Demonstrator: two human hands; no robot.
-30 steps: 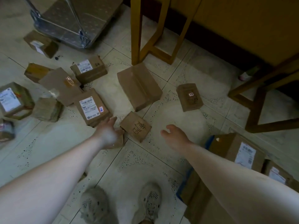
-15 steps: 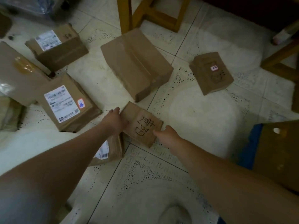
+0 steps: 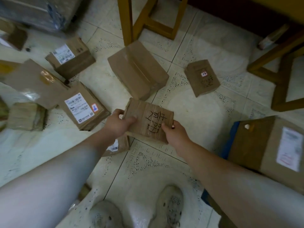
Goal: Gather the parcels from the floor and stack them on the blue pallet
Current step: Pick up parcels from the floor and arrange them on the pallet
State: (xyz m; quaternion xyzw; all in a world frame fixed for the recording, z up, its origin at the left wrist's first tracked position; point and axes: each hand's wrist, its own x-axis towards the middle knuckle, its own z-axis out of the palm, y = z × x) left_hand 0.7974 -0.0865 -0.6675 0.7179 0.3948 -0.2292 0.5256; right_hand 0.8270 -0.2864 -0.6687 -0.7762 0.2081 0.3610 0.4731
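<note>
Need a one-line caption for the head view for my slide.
Left hand and right hand grip a pen-marked parcel amid scattered parcels on the tiled floor, blue pallet at right.

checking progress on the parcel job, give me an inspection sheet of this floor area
surface: tiled floor, parcels scattered
job's things: marked parcel in both hands; big plain box, small box, near labelled box, far labelled box, flat box and bundle on the floor; another parcel under the left arm; blue pallet at right carries a large box
clutter: pale object by the far wall, blurred
grippers: left hand grips the marked parcel's left end, right hand its near right corner
cables: nothing seen
surroundings: wooden furniture legs, blurred cart top left, shoes
</note>
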